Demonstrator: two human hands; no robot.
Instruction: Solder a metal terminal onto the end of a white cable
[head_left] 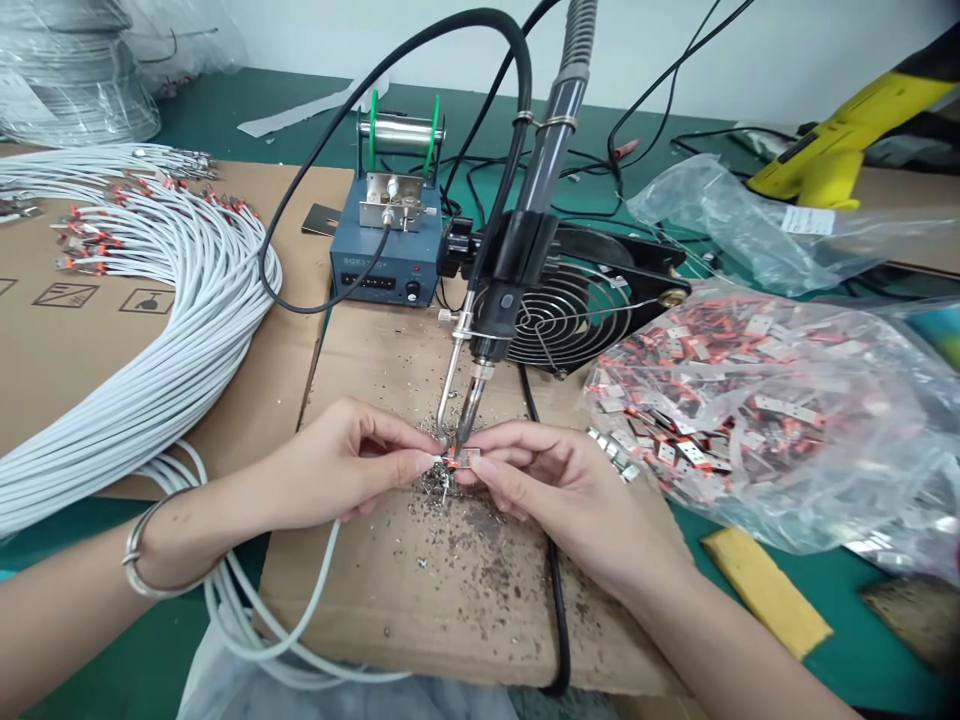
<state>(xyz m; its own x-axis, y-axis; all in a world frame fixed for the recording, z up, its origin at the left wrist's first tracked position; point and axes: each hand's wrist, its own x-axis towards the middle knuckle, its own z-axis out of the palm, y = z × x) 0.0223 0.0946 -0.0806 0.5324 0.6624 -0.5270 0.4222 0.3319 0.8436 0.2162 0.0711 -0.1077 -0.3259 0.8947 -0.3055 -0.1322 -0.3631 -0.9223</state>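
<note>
**Forearms [67,635] angled inward beneath a fixed soldering iron [502,300]**

Both forearms are brought in low from the near edge, so that the fingertips are met just under the iron's tip. By the left hand [352,460], a white cable [328,570] is pinched close to its end between thumb and fingers; the rest is left to hang in a curve below the palm, likely so that it does not pull on the held end. By the right hand [555,480], a small metal plate [469,458] with orange on it is gripped by its edge, thumb against forefinger. Each grip is thus closed on its own piece, and the two pieces are held end to end beneath the tip. Whether they are actually touched by the tip cannot be told, since the spot is small and partly covered by fingers.

The iron is mounted at a slant with a thin feed tube [449,385] beside it, apparently so that neither hand need be spent on it. Behind, a wire spool [401,133] is carried above a blue control box [386,265], and a fan [562,310] is stood next to the iron, presumably for fumes. Cardboard [352,610], strewn with dark crumbs [487,575], is laid over the green tabletop [225,110], probably as protection. Bundled cables [202,350] are kept on the left and a bag of plates [675,380] on the right, each beside the hand by which its kind is held.
</note>
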